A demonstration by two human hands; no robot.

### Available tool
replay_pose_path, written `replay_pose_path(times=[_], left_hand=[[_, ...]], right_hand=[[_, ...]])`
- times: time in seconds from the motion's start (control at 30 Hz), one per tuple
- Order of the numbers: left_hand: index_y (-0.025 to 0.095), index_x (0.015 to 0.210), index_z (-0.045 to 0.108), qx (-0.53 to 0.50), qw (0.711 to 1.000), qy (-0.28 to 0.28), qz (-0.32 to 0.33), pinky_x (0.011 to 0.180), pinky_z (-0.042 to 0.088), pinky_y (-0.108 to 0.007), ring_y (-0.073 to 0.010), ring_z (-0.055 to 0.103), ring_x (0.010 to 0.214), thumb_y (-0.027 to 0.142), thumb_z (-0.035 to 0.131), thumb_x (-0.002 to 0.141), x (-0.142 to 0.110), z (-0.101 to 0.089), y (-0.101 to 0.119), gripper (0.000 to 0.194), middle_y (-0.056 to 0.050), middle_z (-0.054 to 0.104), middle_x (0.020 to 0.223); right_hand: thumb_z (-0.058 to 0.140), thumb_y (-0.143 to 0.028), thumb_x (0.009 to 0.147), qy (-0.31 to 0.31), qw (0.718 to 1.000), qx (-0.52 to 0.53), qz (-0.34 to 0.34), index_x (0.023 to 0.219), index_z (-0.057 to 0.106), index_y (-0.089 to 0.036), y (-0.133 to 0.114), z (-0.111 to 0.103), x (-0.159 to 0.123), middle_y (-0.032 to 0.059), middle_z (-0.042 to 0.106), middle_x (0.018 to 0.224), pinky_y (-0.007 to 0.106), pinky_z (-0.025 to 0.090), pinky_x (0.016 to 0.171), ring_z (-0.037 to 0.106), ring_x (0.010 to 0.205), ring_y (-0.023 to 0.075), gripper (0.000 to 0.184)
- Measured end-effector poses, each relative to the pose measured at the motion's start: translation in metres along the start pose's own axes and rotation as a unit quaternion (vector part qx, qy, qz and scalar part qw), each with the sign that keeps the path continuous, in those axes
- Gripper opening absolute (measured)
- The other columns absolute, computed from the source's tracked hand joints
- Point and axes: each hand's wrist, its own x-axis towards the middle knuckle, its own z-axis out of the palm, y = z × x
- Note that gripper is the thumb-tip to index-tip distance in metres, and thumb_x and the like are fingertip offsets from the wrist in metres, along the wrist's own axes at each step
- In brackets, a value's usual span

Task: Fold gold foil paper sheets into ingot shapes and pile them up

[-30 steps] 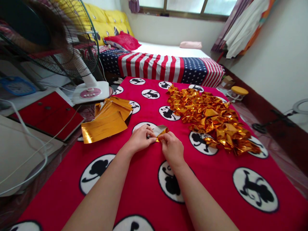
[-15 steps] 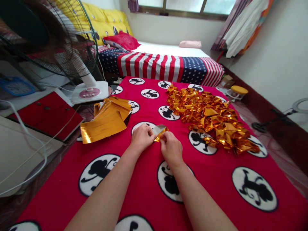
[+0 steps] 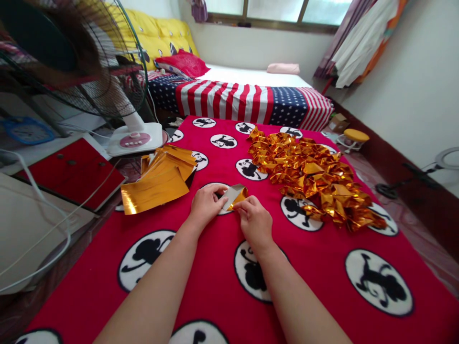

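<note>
Between my two hands is a small sheet of gold foil paper (image 3: 234, 195), its grey-white back facing up and its right side folded over to show gold. My left hand (image 3: 207, 204) pinches the sheet's left end. The fingertips of my right hand (image 3: 254, 217) are closed on the folded gold corner. To the left lies a fanned stack of flat gold foil paper (image 3: 156, 188). On the right sits a large heap of folded gold foil pieces (image 3: 308, 172), several rows deep.
A red blanket (image 3: 308, 286) with black-and-white round figures covers the work surface. At the left stands an electric fan (image 3: 136, 136) beside a red-topped box (image 3: 71, 167). Behind is a bed (image 3: 229, 102) with a striped cover; a yellow stool (image 3: 355, 136) stands at the right.
My left hand has shifted slightly left, away from the right hand, and more of the sheet's grey-white back shows. The right hand stays nearly in place at the gold fold.
</note>
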Motion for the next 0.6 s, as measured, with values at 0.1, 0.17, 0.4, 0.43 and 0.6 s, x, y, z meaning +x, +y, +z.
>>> replay_pose_path(times=[0.1,0.17,0.4,0.43,0.6], left_hand=[[0.02,0.107,0.073,-0.028,0.999,-0.018,-0.022,0.054,0.042,-0.021,-0.009,0.053,0.053,0.024,0.066,0.074,0.001,-0.003,-0.002,0.034,-0.003,0.073,0.082],[0.019,0.111,0.071,-0.061,0.997,-0.041,-0.018,0.05,0.039,-0.019,-0.0087,0.053,0.052,0.023,0.064,0.075,0.0,-0.007,-0.002,0.037,-0.003,0.072,0.079],[0.015,0.129,0.056,-0.21,0.966,-0.148,-0.041,0.049,0.043,-0.018,-0.0102,0.057,0.048,0.018,0.064,0.07,-0.005,-0.023,0.005,0.059,0.001,0.069,0.065],[0.015,0.13,0.054,-0.21,0.964,-0.157,-0.047,0.049,0.044,-0.019,-0.0111,0.058,0.048,0.018,0.065,0.069,-0.006,-0.024,0.007,0.062,0.001,0.069,0.065],[0.015,0.123,0.056,-0.197,0.953,-0.224,-0.048,0.051,0.048,-0.021,-0.0136,0.064,0.051,0.021,0.064,0.073,-0.01,-0.029,0.012,0.051,-0.003,0.071,0.069]], right_hand=[[0.057,-0.011,0.086,0.008,1.0,-0.002,0.005,0.088,0.073,-0.028,0.003,-0.001,0.003,-0.0013,0.064,0.09,0.025,0.031,0.056,0.059,0.072,0.0123,0.023],[0.056,-0.012,0.086,0.014,1.0,0.0,0.008,0.087,0.073,-0.028,0.005,-0.001,0.005,-0.0011,0.064,0.089,0.025,0.031,0.056,0.058,0.071,0.0122,0.023],[0.055,-0.016,0.087,0.034,0.999,0.015,0.007,0.085,0.072,-0.026,0.011,-0.003,0.008,-0.0007,0.064,0.087,0.024,0.034,0.057,0.059,0.072,0.0127,0.019],[0.056,-0.018,0.087,0.035,0.999,0.017,0.003,0.085,0.071,-0.025,0.011,-0.003,0.008,-0.001,0.064,0.088,0.024,0.034,0.058,0.06,0.072,0.0124,0.017],[0.062,-0.028,0.084,0.033,0.999,0.019,-0.006,0.087,0.071,-0.026,0.01,-0.005,0.007,-0.0025,0.064,0.091,0.023,0.036,0.058,0.058,0.068,0.0107,0.009]])
